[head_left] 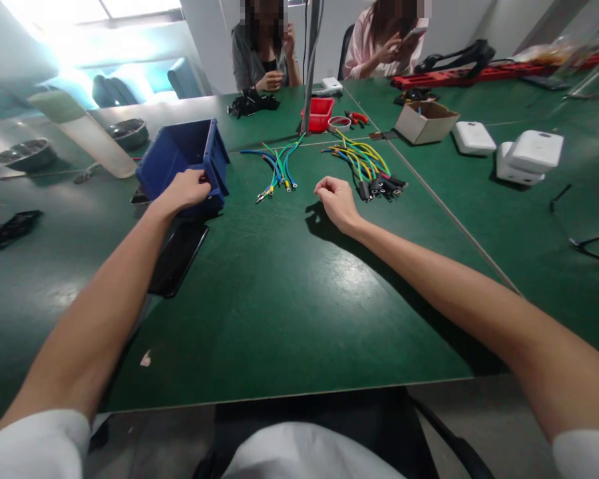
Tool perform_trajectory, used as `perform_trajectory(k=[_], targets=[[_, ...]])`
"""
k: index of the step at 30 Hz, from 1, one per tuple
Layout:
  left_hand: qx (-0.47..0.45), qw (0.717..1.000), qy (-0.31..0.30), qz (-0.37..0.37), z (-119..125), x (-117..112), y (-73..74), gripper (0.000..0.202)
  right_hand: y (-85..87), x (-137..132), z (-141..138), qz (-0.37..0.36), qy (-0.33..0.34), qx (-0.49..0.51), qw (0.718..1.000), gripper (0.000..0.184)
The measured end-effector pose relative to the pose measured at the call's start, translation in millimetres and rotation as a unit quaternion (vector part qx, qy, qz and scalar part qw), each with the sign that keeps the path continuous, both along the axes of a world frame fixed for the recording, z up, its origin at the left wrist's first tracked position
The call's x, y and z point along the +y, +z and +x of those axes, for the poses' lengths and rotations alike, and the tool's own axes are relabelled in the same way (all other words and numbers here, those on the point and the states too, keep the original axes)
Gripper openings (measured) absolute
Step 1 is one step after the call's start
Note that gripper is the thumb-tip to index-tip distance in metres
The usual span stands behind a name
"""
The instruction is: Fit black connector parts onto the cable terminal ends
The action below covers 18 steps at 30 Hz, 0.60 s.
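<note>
My left hand [186,189] is closed over the front edge of a blue plastic bin [215,150], whose open side faces me. What lies inside the bin is hidden. My right hand [337,203] hovers low over the table with its fingers curled in, and nothing shows in them. Between the hands lies a small bunch of blue and green wires [281,169] with metal ring ends. Just beyond my right hand is a larger bundle of yellow, green and blue wires [367,163], several with black sleeves at the near end.
A black phone [180,259] lies in front of the bin. A metal pole [310,73] rises by a red tray [321,114]. Red-handled pliers [359,118], a cardboard box [426,124] and white devices [534,152] stand farther right. Two people sit across the green table [279,332].
</note>
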<state>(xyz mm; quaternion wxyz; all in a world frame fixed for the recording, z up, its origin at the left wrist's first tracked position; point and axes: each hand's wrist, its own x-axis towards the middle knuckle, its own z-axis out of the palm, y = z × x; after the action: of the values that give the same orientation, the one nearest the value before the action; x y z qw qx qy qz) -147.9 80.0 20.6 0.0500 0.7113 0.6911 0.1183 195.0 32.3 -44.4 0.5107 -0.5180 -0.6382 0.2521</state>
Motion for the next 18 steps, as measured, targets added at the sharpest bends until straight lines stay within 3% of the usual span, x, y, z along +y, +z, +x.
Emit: perform_trajectory(k=[3,7,13,18], targets=[[0.081,0.992,0.022,-0.095,-3.2,9.9,-6.1,0.042,1.0,-1.5,-0.7,-0.013,0.007,-0.023,1.000,0.010],[0.091,0.987,0.044,-0.122,-1.0,8.8,-3.8,0.049,1.7,-2.8,-1.6,-0.022,0.020,-0.045,0.999,0.011],[0.047,0.995,0.009,-0.084,8.8,-4.5,9.2,0.035,3.2,-4.4,-2.4,-0.027,0.024,-0.058,0.998,0.010],[-0.045,0.998,0.005,0.047,-0.5,-0.4,1.8,0.021,7.2,-6.2,-3.2,-0.047,0.019,-0.068,0.996,0.009]])
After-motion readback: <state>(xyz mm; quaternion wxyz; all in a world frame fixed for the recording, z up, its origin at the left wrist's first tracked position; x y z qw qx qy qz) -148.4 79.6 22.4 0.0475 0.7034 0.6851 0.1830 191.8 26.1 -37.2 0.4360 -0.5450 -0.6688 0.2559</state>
